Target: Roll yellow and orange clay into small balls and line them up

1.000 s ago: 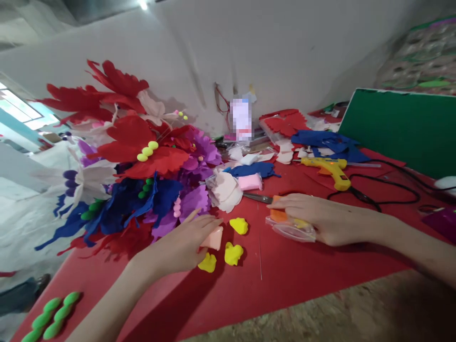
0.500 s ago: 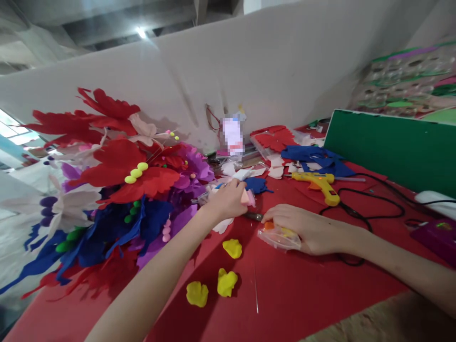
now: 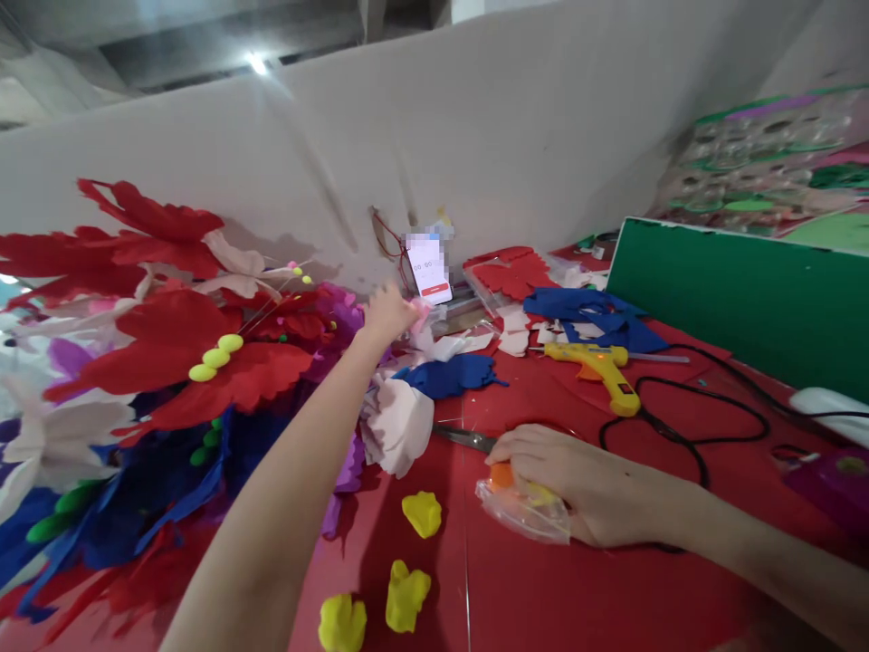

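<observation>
My left hand (image 3: 392, 314) is stretched toward the wall near a lit phone (image 3: 430, 269), blurred by motion, with a pink piece (image 3: 420, 312) at its fingers. On the red table (image 3: 543, 602), my right hand (image 3: 553, 471) is closed around scissors (image 3: 477, 440), whose blades point left. Beneath that hand lies a clear bag (image 3: 522, 512) with orange and yellow things in it. White cut pieces (image 3: 399, 424) and a blue piece (image 3: 452, 373) lie between the hands. Three yellow pieces (image 3: 422, 513) rest nearer the front.
Large red, white, blue and purple flowers (image 3: 210, 340) fill the left side. A yellow glue gun (image 3: 597, 364) with a black cord (image 3: 720, 440) lies behind my right hand. A green board (image 3: 740, 299) stands at the right, near a purple object (image 3: 825, 484).
My left hand has moved up and left toward the phone, uncovering the white pieces and the scissor blades. My right hand still holds the scissors. The view has shifted slightly.
</observation>
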`<state>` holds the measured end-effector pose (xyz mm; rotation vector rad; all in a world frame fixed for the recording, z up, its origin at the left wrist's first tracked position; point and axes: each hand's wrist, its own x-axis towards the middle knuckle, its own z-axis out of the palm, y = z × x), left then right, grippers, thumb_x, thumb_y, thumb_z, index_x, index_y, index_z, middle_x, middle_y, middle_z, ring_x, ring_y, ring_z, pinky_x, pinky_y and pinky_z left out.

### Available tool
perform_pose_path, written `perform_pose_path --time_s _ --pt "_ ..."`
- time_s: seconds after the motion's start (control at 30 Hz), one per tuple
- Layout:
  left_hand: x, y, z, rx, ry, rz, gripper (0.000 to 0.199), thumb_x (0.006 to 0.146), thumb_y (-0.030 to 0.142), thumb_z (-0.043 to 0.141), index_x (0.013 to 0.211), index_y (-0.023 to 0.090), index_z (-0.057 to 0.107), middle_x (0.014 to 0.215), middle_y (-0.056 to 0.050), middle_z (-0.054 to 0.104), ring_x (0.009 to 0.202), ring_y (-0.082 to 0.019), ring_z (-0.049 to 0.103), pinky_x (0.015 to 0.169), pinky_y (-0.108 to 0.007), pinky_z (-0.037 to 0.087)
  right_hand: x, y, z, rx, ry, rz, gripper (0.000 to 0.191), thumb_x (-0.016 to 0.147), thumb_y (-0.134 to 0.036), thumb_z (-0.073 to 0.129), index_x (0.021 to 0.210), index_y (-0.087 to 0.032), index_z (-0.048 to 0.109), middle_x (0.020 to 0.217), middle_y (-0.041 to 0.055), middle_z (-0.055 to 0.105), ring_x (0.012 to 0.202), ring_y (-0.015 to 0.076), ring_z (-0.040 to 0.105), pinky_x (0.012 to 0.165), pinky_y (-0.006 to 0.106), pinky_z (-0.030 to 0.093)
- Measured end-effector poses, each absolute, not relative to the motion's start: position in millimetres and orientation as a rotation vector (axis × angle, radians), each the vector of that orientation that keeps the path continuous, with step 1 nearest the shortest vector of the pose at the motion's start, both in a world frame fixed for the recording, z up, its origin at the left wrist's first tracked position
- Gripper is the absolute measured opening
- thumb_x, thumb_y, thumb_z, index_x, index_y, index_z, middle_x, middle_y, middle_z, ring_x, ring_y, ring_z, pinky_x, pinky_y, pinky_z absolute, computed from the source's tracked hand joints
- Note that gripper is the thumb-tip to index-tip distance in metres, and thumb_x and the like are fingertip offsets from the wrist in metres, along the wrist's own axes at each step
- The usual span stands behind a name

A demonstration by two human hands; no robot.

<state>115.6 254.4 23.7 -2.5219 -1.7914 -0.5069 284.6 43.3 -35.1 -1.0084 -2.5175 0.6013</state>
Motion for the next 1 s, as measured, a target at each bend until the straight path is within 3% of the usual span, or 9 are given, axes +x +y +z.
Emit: perform_pose_path --time_s 0.1,0.23,0.43,0.7,0.83,1.0 --pt "125.8 256.7 11.0 -2.388 -1.729 -0.502 0.041 0.083 0.030 0.052 0.121 0.017 0.043 0.129 -0.010 0.040 0.114 -0.027 0.043 0.093 -0.051 0.036 284.9 42.4 -33.0 -1.019 -2.500 0.611 0.018 0.071 -0.009 0.046 0.083 -0.011 0.059 0.106 0.0143 0.059 0.106 0.0229 0.049 0.093 0.037 0.038" --pt "136.6 243.5 -9.2 -2.540 -1.549 -0.270 0.033 0.084 0.032 0.050 0.113 0.015 0.049 0.115 -0.009 0.051 0.100 -0.021 0.053 0.084 -0.044 0.045 285.3 43.0 -33.2 -1.014 -2.498 0.608 0.015 0.072 -0.009 0.046 0.079 -0.012 0.058 0.105 0.0143 0.059 0.106 0.0228 0.049 0.093 0.038 0.038" --pt "145.1 227.6 -28.1 -2.602 -1.544 -0.105 0.031 0.084 0.031 0.050 0.110 0.014 0.050 0.110 -0.008 0.054 0.095 -0.020 0.055 0.080 -0.040 0.048 285.0 44.3 -33.5 -1.071 -2.475 0.626 0.028 0.074 -0.016 0.048 0.099 -0.008 0.058 0.111 0.0170 0.057 0.107 0.0237 0.049 0.093 0.038 0.039" --pt "119.7 249.9 28.8 -2.387 -1.832 -0.542 0.031 0.085 0.032 0.050 0.110 0.014 0.050 0.111 -0.008 0.053 0.096 -0.020 0.055 0.081 -0.041 0.047 286.5 43.8 -34.9 -1.073 -2.447 0.640 0.027 0.075 -0.020 0.048 0.099 -0.010 0.058 0.111 0.0169 0.057 0.108 0.0250 0.050 0.092 0.039 0.040" --pt "105.7 245.3 46.2 -2.406 -1.884 -0.820 0.032 0.085 0.031 0.049 0.112 0.015 0.049 0.112 -0.008 0.053 0.095 -0.020 0.055 0.080 -0.041 0.048 285.6 44.8 -39.1 -1.154 -2.202 0.690 0.027 0.077 -0.025 0.047 0.100 -0.016 0.056 0.104 0.0124 0.061 0.098 0.0219 0.056 0.085 0.036 0.045" --pt "79.6 175.8 42.2 -2.667 -1.819 -0.978 0.014 0.084 0.020 0.043 0.083 0.012 0.055 0.075 -0.001 0.060 0.070 -0.012 0.056 0.068 -0.024 0.045 278.2 72.0 -41.3 -1.378 -1.765 0.729 0.033 0.068 -0.030 0.058 0.099 -0.018 0.057 0.101 0.0085 0.062 0.098 0.0246 0.055 0.087 0.039 0.043"
